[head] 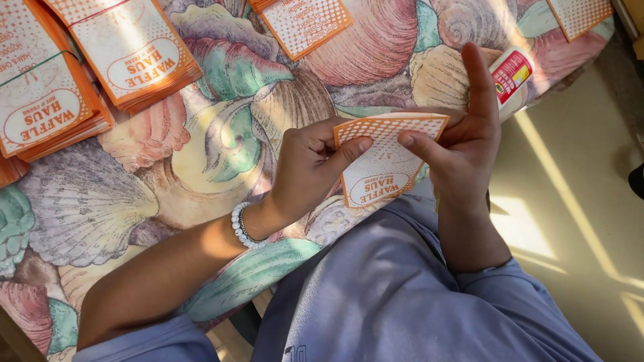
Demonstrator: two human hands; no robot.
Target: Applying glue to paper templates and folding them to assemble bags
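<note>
Nearest, over the lap, both hands hold one orange-and-white paper sleeve [386, 161] between them, above the near edge of the worktop [221, 134] with its seashell cloth. The left hand [310, 167] has its fingers curled, thumb pressed on the sleeve's left upper corner; the right hand [466, 134] pinches the right upper corner, forefinger raised straight. The sleeve's long axis runs near to far, slightly tilted. Farther left lie stacks of like sleeves [127, 47]; far right, a small red-and-white tube [511, 75].
</note>
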